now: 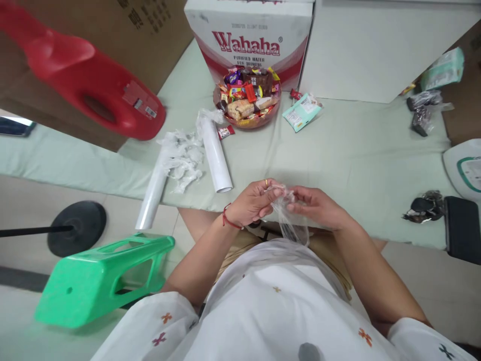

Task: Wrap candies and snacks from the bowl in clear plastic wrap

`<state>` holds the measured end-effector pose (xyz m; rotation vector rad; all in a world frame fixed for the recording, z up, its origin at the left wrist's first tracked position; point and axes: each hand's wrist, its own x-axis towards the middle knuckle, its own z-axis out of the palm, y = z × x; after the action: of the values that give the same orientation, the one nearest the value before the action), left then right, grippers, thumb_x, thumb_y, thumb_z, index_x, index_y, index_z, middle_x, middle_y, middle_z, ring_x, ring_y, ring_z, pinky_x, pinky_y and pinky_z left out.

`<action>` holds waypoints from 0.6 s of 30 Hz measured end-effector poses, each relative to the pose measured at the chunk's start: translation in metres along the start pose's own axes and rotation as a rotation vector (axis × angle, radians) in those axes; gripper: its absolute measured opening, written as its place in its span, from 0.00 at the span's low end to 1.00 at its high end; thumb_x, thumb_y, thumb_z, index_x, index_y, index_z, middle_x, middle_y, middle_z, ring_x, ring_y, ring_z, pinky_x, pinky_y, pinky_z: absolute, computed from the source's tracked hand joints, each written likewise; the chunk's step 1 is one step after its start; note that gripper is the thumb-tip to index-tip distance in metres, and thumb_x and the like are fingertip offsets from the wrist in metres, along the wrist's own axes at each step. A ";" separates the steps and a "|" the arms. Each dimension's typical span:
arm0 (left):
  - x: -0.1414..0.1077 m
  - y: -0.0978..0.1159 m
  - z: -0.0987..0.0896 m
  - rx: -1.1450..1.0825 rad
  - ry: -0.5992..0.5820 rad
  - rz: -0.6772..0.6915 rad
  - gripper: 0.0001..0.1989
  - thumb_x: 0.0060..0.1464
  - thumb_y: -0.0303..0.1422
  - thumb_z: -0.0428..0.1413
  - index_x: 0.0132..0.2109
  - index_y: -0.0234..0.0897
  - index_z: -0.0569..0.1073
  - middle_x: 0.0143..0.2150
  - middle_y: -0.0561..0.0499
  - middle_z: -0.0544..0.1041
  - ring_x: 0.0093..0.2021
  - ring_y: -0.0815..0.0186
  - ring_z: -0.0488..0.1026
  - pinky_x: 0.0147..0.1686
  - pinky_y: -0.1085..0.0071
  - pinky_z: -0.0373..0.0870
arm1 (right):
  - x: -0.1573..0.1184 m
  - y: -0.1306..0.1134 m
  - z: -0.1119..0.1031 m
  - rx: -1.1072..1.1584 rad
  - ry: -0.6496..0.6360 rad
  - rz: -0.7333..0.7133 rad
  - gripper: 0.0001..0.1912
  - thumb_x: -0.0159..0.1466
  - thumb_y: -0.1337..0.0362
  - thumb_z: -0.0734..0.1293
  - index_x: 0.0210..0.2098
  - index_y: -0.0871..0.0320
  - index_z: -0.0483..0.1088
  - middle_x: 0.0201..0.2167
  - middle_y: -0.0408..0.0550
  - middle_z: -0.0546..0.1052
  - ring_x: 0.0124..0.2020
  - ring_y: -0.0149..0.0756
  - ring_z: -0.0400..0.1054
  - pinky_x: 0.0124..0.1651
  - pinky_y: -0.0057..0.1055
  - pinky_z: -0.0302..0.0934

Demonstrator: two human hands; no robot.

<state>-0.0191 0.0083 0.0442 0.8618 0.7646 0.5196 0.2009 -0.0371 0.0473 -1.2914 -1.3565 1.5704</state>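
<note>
A thin clear plastic bag point(291, 228) hangs down from between my two hands at the table's front edge, over my lap. My left hand point(251, 201), with a gold ring and a red string bracelet, pinches the gathered top of the bag. From the other side, my right hand point(317, 205) has its thumb and fingers closed on the same bunched plastic. Beyond my left hand lies a white roll point(216, 155) with loose clear film at its far end. A second white roll point(153, 193) juts past the table edge, beside crumpled clear plastic point(184, 158).
A glass bowl point(259, 122) of wrapped sweets stands before a Wahaha carton point(248, 25). A mint-green packet point(302, 112) lies beside it. A red jug point(93, 75) is at left, above a green stool point(101, 281). Dark wrapped pieces point(424, 208) and a black phone-like object point(462, 228) are right.
</note>
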 end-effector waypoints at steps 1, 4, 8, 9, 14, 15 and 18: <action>0.001 -0.001 -0.004 0.029 0.015 0.007 0.24 0.49 0.51 0.70 0.42 0.38 0.75 0.17 0.62 0.63 0.12 0.80 0.51 0.13 0.79 0.42 | 0.002 0.003 0.003 0.059 -0.006 0.041 0.22 0.56 0.44 0.76 0.33 0.56 0.77 0.28 0.43 0.78 0.31 0.35 0.72 0.35 0.31 0.69; 0.002 -0.006 -0.018 0.063 0.185 0.065 0.23 0.48 0.48 0.71 0.40 0.38 0.73 0.16 0.64 0.61 0.14 0.79 0.52 0.14 0.80 0.43 | 0.002 0.015 0.007 0.204 0.114 0.110 0.22 0.58 0.43 0.75 0.31 0.56 0.73 0.22 0.41 0.75 0.22 0.30 0.66 0.27 0.28 0.65; 0.002 -0.022 -0.018 -0.018 0.282 0.069 0.24 0.48 0.50 0.71 0.41 0.35 0.77 0.27 0.54 0.74 0.24 0.75 0.66 0.21 0.80 0.59 | -0.003 0.021 0.008 0.345 0.301 0.114 0.22 0.57 0.44 0.76 0.31 0.55 0.70 0.16 0.35 0.67 0.15 0.28 0.60 0.17 0.25 0.54; 0.003 -0.027 -0.013 -0.035 0.234 0.034 0.25 0.48 0.51 0.70 0.42 0.34 0.78 0.32 0.50 0.77 0.28 0.73 0.70 0.25 0.79 0.63 | -0.003 0.021 0.010 0.384 0.331 0.120 0.23 0.56 0.43 0.77 0.30 0.54 0.69 0.16 0.34 0.65 0.14 0.27 0.59 0.15 0.24 0.52; 0.013 -0.041 0.018 -0.153 0.020 -0.046 0.27 0.49 0.55 0.68 0.40 0.33 0.79 0.38 0.44 0.80 0.37 0.66 0.76 0.35 0.73 0.72 | -0.003 0.024 0.020 0.440 0.383 0.177 0.26 0.52 0.42 0.79 0.30 0.54 0.66 0.18 0.33 0.65 0.14 0.25 0.57 0.13 0.24 0.47; 0.016 -0.042 0.022 -0.168 0.030 -0.027 0.26 0.48 0.53 0.69 0.38 0.33 0.78 0.35 0.46 0.79 0.34 0.67 0.75 0.34 0.73 0.71 | -0.003 0.026 0.020 0.418 0.388 0.181 0.26 0.53 0.42 0.78 0.30 0.54 0.67 0.17 0.33 0.65 0.14 0.25 0.57 0.13 0.24 0.46; 0.025 -0.043 0.026 -0.157 0.159 0.057 0.24 0.44 0.49 0.72 0.35 0.34 0.74 0.26 0.53 0.75 0.25 0.73 0.69 0.26 0.76 0.66 | -0.004 0.031 0.018 0.359 0.441 0.162 0.25 0.55 0.42 0.77 0.29 0.54 0.67 0.16 0.33 0.64 0.13 0.25 0.53 0.13 0.24 0.43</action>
<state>0.0211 -0.0116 0.0103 0.7037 0.8336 0.6963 0.1882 -0.0525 0.0174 -1.4327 -0.6787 1.4382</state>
